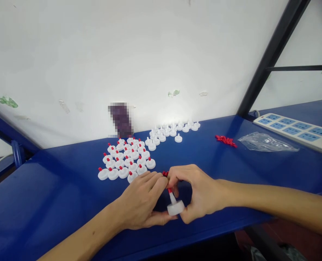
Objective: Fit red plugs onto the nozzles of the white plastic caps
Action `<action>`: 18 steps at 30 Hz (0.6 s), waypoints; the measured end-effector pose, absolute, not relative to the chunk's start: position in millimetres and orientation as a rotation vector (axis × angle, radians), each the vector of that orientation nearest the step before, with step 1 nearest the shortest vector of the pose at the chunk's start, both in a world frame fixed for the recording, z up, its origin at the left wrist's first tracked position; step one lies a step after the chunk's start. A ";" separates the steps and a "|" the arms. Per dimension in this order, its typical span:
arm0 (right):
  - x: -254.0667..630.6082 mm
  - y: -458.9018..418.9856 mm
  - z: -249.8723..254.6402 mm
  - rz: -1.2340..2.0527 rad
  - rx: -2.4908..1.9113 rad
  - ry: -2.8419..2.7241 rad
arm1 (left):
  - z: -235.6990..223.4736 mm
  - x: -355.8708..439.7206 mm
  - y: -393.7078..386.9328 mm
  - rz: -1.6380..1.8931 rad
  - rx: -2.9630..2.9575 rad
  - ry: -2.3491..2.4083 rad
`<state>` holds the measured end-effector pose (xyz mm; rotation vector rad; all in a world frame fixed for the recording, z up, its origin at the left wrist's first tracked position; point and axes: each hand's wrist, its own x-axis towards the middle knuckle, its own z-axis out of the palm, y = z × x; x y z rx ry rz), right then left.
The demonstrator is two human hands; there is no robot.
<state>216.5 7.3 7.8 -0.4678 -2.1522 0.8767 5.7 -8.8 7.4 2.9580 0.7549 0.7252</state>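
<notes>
The blue tabletop is being occupied by a power strip well beyond the right hand and red-tipped nozzle caps just past the left hand. Between the half-curled hands, thumbs low, a white nozzle cap is being gripped.

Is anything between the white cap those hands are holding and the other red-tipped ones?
Yes, the left hand is in between the white cap and the standing red-tipped caps.
</notes>
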 end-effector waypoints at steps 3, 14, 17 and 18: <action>216.6 7.4 7.9 0.884 -0.469 -2.157 | 8.1 5.5 -9.4 0.728 2.958 0.745; 218.6 13.9 2.3 0.617 -0.319 -2.220 | 6.2 5.2 -5.1 0.825 2.964 0.812; 218.4 19.9 0.8 0.409 -0.247 -2.209 | 8.6 4.6 -7.5 0.865 2.822 0.882; 218.4 21.7 0.5 0.338 -0.235 -2.204 | 9.3 4.8 -9.4 0.877 2.761 0.887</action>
